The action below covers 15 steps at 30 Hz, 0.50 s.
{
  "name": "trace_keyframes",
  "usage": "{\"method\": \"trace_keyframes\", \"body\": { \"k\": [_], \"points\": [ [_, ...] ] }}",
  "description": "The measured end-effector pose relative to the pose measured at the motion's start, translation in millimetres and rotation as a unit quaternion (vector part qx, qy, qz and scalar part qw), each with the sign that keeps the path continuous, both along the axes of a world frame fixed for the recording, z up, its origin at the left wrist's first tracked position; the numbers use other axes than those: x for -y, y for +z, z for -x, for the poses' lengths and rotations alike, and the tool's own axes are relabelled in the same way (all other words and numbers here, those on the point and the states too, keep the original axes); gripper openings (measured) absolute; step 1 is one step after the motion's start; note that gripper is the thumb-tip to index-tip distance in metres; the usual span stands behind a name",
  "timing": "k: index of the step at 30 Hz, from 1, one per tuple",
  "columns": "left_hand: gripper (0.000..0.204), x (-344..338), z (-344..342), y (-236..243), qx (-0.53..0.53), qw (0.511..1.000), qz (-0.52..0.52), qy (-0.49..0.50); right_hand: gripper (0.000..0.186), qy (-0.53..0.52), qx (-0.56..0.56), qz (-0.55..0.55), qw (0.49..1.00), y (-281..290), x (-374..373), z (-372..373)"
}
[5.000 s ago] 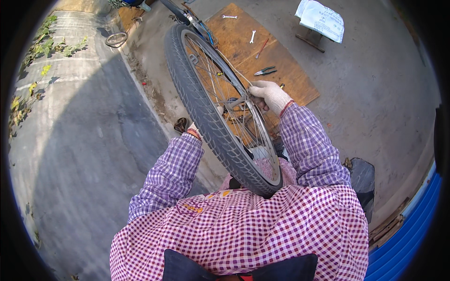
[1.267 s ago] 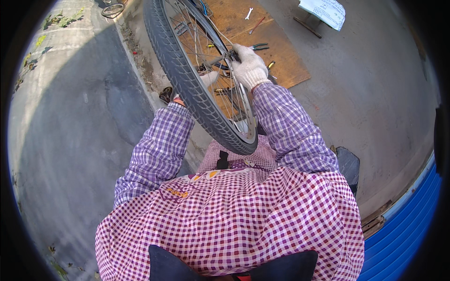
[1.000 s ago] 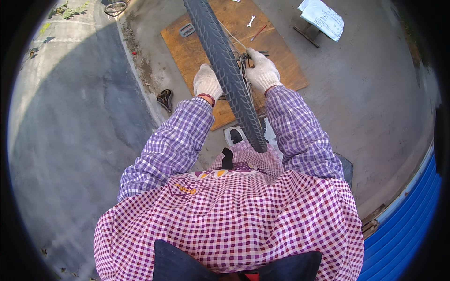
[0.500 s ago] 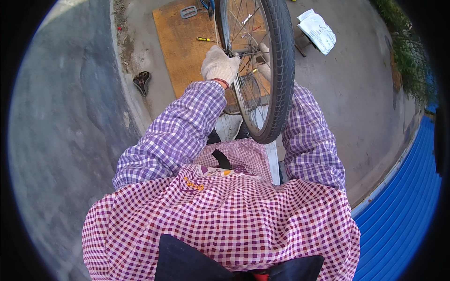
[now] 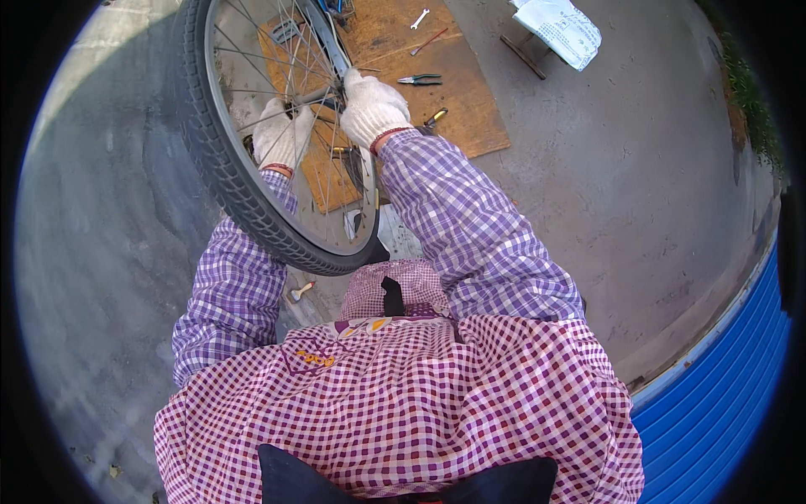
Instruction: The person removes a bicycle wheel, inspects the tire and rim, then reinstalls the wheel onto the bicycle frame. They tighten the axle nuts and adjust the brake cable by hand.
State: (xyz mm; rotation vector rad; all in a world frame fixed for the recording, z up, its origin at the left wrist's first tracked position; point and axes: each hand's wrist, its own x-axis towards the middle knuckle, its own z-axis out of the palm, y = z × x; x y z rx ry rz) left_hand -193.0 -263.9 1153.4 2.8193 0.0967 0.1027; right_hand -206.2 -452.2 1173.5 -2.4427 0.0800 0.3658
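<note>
A bicycle wheel [image 5: 207,134] with a black knobbly tyre stands upright in front of me, leaning to the left. My left hand [image 5: 282,133], in a white knitted glove, is closed at the left end of the axle, seen partly through the spokes. My right hand [image 5: 374,107], gloved the same way, is closed at the axle's other end, beside the lower tip of a grey-blue fork blade [image 5: 327,38]. The hub [image 5: 315,96] runs between the two hands. Both sets of fingertips are partly hidden, so any small nut under them cannot be made out.
Under the wheel lies a wooden board [image 5: 470,101] bearing pliers [image 5: 420,80], a spanner [image 5: 420,18], a thin red-handled tool [image 5: 429,42], a yellow-and-black handled tool [image 5: 436,117] and a pedal [image 5: 285,32]. White sheets [image 5: 558,29] rest on a low stand. A brush [image 5: 300,291] lies on the ground.
The wheel has swung from right to left and now leans leftward, with both hands still at its axle. My right hand has come out from behind the tyre; my left is now behind the spokes.
</note>
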Motion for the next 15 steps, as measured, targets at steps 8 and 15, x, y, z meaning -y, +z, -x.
{"method": "trace_keyframes", "body": {
  "k": [8, 15],
  "points": [
    [0.062, 61.7, -37.3, 18.5, 0.000, 0.997, -0.067, -0.046, 0.056, 0.024, 0.010, -0.022, 0.999, 25.4, 67.8, -33.3],
    [0.066, 5.6, -36.6, 21.0, -0.015, 0.999, -0.036, -0.031, 0.051, 0.005, 0.065, -0.045, 0.997, 15.6, 10.4, -30.4]
  ]
}}
